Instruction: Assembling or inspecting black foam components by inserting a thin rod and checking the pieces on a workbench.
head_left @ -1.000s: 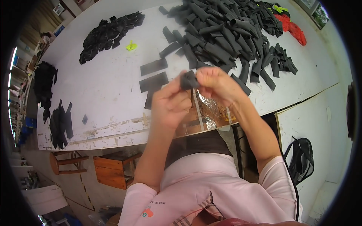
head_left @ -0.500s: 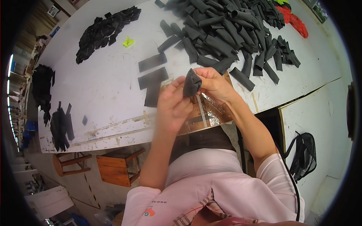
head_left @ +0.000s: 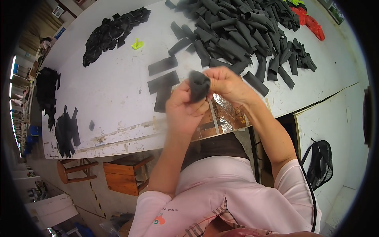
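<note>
Between my two hands is a dark grey fabric tube [head_left: 199, 87], bunched and folded in at its end and blurred by motion. My left hand [head_left: 184, 103] is closed on its left side and lower end. From the right, my right hand [head_left: 227, 86] pinches its edge with the thumb and fingers. Just left of my hands, dark flat fabric strips lie on the white table: an upper strip [head_left: 162, 66], a middle strip [head_left: 163, 82] and a lower strip [head_left: 161, 101] partly behind my left hand. Beyond my hands spreads a large heap of similar dark fabric tubes [head_left: 229, 37].
A pile of black pieces [head_left: 114, 35] and a yellow-green scrap [head_left: 137, 44] lie at the far left. More black strips [head_left: 67, 132] rest by the left edge. Red plastic [head_left: 312, 25] is at the far right. A wooden stool [head_left: 120, 175] and a black mesh bag [head_left: 319, 164] are nearby.
My left fingers have closed further round the fabric tube, and its folded end has turned and looks rounder. Both hands stay at nearly the same place over the table edge.
</note>
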The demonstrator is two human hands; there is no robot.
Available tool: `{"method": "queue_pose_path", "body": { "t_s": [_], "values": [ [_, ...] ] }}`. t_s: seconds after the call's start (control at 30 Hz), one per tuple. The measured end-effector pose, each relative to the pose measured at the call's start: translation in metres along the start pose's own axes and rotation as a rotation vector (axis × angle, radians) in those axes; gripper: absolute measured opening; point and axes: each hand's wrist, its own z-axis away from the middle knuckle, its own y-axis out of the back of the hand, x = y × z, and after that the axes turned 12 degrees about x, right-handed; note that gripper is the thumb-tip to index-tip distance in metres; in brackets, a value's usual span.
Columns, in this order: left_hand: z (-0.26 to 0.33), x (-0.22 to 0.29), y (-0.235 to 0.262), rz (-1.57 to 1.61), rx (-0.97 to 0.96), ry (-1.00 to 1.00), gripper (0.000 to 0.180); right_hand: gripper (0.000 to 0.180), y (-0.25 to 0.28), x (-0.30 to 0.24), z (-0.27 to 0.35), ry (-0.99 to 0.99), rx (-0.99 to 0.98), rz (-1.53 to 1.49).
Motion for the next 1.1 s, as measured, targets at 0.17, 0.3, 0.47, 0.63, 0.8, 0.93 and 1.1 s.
{"method": "queue_pose_path", "body": {
  "t_s": [0.17,0.3,0.47,0.63,0.8,0.93,1.1],
  "values": [
    [0.004,-0.01,0.006,-0.732,0.312,-0.421,0.029,0.024,0.011,0.029,0.008,-0.146,0.068,-0.301],
    [0.002,0.003,-0.013,-1.225,0.123,-0.803,0.03,0.026,0.016,0.027,0.01,-0.043,0.102,-0.112],
    [0.008,0.002,-0.027,-0.942,0.133,-0.828,0.018,0.026,-0.013,-0.016,0.029,0.678,0.369,0.599],
    [0.02,0.0,-0.032,-0.568,0.169,-0.751,0.009,0.026,-0.02,-0.03,0.031,0.8,0.221,1.364],
    [0.007,-0.009,-0.003,-0.675,0.271,-0.552,0.014,0.021,-0.004,0.009,0.03,0.683,0.252,1.074],
    [0.0,-0.001,-0.042,-0.746,0.14,-0.408,0.016,0.02,-0.002,0.004,0.03,0.735,0.211,0.945],
    [-0.015,-0.007,-0.03,-1.485,0.197,-0.539,0.007,0.025,0.008,0.029,0.033,0.476,0.215,0.711]
  ]
}}
